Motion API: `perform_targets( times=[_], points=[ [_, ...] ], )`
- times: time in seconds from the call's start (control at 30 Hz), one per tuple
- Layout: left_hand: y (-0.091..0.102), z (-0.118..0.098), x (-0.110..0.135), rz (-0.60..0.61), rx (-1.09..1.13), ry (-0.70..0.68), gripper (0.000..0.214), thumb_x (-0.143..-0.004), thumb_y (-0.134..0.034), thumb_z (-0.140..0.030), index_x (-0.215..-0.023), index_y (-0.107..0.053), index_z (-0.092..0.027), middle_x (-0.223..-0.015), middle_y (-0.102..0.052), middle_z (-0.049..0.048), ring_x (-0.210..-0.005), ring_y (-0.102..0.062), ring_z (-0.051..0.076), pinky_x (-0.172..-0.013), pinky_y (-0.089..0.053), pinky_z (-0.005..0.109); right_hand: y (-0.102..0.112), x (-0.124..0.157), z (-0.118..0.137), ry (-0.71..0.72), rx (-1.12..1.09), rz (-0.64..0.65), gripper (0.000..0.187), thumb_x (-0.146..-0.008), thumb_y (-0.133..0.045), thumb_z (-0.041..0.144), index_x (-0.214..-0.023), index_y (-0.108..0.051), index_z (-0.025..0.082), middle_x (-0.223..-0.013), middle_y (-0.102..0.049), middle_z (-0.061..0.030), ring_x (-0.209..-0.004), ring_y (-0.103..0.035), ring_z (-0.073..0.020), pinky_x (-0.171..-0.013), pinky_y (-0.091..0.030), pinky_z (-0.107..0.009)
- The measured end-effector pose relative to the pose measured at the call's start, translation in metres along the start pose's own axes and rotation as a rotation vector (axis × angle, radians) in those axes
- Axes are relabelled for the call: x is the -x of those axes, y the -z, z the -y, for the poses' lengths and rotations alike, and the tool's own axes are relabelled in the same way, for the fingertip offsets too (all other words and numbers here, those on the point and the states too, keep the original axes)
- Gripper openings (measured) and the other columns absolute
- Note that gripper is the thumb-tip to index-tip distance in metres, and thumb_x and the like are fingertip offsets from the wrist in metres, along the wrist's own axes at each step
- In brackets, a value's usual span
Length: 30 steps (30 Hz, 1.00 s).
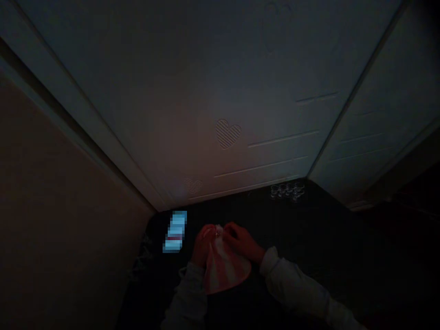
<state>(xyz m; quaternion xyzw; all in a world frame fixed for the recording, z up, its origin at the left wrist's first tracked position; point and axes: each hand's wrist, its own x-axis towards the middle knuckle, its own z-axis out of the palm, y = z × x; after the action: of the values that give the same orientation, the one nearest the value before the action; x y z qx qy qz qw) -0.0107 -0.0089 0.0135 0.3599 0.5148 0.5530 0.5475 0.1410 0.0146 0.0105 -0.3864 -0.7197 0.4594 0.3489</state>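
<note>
A cloth [227,270] with red and white stripes hangs in folds from my hands at the front of the dark table. My left hand [203,240] is closed on the cloth's gathered upper end. From the other side, my right hand [240,239] pinches the same bunched part, thumb and fingers curled together. Between the hands a small glint shows in the folds; the dim light hides what makes it.
A bright, blurred-out screen [175,232] lies left of my hands on the dark table [302,238]. Several small clear glasses [288,189] stand at the back right. Faint clear objects [142,252] line the left edge. A white panel [192,101] with heart patterns rises behind.
</note>
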Motion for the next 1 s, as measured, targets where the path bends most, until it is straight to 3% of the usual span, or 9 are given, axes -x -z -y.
perform_targets(
  times=[1.0],
  points=[
    [-0.002, -0.0033, 0.0027, -0.003, 0.006, 0.006, 0.021, -0.064, -0.06, -0.032, -0.074, -0.055, -0.015, -0.07, -0.057, 0.0004, -0.066, -0.053, 0.012, -0.061, -0.041, 0.023, 0.0, -0.0005, -0.0013, -0.013, -0.026, -0.006, 0.023, -0.079, -0.047, 0.038, -0.086, -0.053, 0.016, -0.071, -0.054, -0.0004, -0.064, -0.049, -0.011, -0.057, -0.038, -0.022]
  ],
)
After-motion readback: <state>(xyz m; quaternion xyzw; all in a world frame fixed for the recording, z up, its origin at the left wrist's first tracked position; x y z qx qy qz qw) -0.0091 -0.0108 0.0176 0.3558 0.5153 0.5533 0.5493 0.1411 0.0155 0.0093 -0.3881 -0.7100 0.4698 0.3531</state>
